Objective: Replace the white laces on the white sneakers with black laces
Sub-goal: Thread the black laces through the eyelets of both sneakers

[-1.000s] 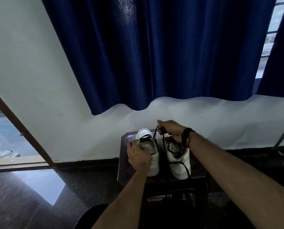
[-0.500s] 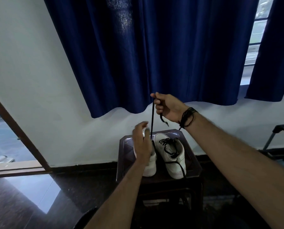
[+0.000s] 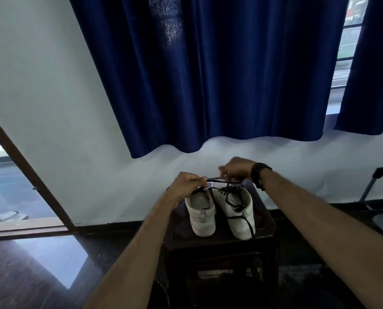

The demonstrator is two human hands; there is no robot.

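Forearms outstretched, left hand and right hand — both pinching black lace taut over sneakers

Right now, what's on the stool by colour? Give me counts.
White: 2, the left sneaker and right sneaker.
Black: 2, the lace stretched between left hand and right hand, and the lace on the right sneaker.
Total: 4.
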